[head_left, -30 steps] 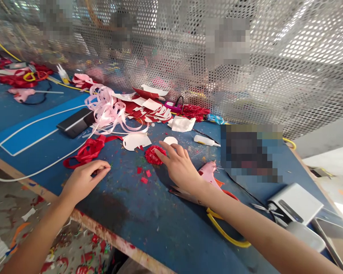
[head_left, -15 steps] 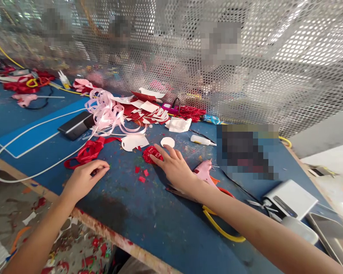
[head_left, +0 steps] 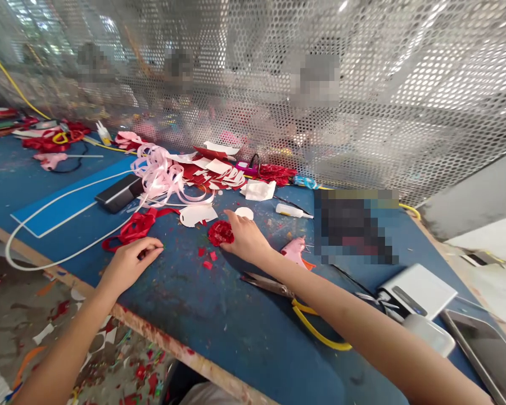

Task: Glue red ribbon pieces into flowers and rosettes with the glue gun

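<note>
My right hand [head_left: 248, 237] has its thumb and fingers closed about the right edge of a round red ribbon rosette [head_left: 220, 233] that lies on the blue table [head_left: 202, 315]. Just beyond the fingers is a white paper disc [head_left: 244, 213], partly covered. My left hand [head_left: 131, 260] rests near the front edge, fingers curled and thumb against them, with nothing visible in it. Beside it lies a heap of red ribbon [head_left: 137, 226]. Small red scraps [head_left: 207, 264] are between the hands. Yellow-handled scissors [head_left: 270, 284] lie under my right forearm.
A pink glue gun [head_left: 294, 250], a glue bottle [head_left: 294, 211] and a white box-shaped device [head_left: 421, 289] are at the right. Pink ribbon [head_left: 162, 174], paper pieces [head_left: 213, 169] and a black power bank [head_left: 118, 193] lie behind. Perforated metal sheeting [head_left: 253, 101] bounds the back.
My right hand has gone from spread fingers over the rosette to a grip at its right edge. My left hand has barely moved. The view has shifted slightly.
</note>
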